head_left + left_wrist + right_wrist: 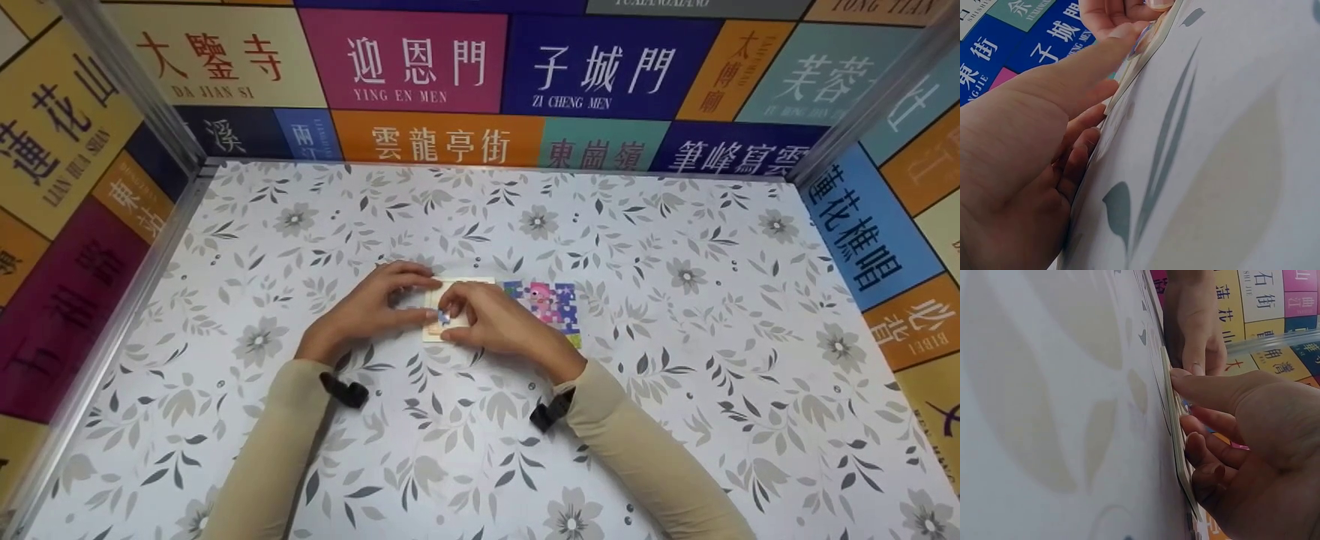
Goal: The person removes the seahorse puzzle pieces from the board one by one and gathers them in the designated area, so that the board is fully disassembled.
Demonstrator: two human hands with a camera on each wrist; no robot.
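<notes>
A pale puzzle board [436, 336] lies flat on the table under both hands. My left hand [375, 304] rests at its left side, with a nearly straight thumb reaching over the edge and the fingers by the far corner. My right hand [495, 319] is above the board and pinches a small bluish puzzle piece [444, 318], close to the left thumb's tip. In the left wrist view the piece [1141, 40] looks tilted against the board. The fingers hide part of the board. Partly behind the right hand is a colourful section of joined puzzle pieces [559, 304] with a pink figure.
The table [480, 465] has a white cover with grey flowers and leaves. Panels with large printed characters [405, 60] stand along its back and sides. A dark strap with a small device [346, 391] sits on the left wrist, another strap [551, 410] on the right.
</notes>
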